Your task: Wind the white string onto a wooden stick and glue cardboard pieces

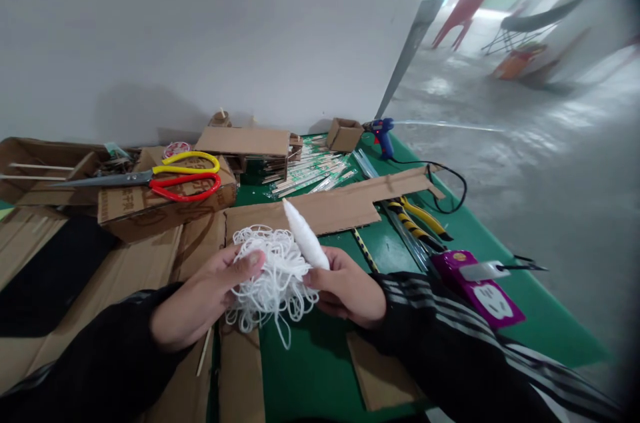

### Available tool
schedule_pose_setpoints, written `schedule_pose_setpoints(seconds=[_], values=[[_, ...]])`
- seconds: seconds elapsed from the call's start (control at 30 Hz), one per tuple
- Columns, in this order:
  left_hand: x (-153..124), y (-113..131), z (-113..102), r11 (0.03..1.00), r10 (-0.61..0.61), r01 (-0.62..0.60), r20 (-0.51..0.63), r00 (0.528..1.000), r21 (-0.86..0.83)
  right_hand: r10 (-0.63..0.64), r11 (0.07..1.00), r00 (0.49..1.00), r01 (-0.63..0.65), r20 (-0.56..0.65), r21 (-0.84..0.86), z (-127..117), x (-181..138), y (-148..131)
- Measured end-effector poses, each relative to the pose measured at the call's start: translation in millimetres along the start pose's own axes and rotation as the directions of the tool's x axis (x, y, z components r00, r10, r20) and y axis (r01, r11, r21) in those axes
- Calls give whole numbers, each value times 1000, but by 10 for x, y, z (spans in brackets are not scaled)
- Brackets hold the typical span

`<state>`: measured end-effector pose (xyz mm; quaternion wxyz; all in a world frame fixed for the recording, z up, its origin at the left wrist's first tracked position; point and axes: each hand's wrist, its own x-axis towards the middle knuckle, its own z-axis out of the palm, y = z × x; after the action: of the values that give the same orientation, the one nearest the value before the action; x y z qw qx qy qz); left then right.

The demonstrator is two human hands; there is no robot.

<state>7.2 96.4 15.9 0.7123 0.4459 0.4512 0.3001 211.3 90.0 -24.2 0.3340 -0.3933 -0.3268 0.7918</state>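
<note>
A loose, tangled bundle of white cord hangs above the table, with many loops dangling below. My left hand is closed on its left side, thumb pressed over the loops. In my right hand is a white, fuzzy, pointed piece, its tip up and to the left; I cannot tell its exact kind. The right fingers also touch the right edge of the cord bundle, and some of them are hidden behind it. Beneath the cord lie cardboard strips and the green tabletop.
Scissors with yellow and red handles rest on a cardboard box at left. Wooden sticks lie at the back. On the right are a blue glue gun, pliers, a purple package and the table's edge.
</note>
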Motion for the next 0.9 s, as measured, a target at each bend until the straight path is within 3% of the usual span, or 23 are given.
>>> schedule_pose_setpoints(seconds=[0.1,0.23,0.43,0.57,0.73,0.9], values=[[-15,-15,-19,991,-1,5,34,999,-134,-5,1000,1000,5,-4,19,-15,-13,-36],[-5,3,-20,994,54,-46,79,995,-104,0,1000,1000,0,18,22,-31,-28,-51],[41,15,-21,999,-44,44,-5,999,-30,32,999,999,-32,16,38,-45,-20,-29],[73,48,-52,993,-42,40,22,999,111,14,998,999,-17,32,68,-68,-7,-32],[70,125,-96,923,119,-128,47,992,363,1,990,999,-5,33,142,-85,-8,-59],[24,174,-98,932,-53,46,8,999,360,46,977,998,-53,39,205,-99,-6,-78]])
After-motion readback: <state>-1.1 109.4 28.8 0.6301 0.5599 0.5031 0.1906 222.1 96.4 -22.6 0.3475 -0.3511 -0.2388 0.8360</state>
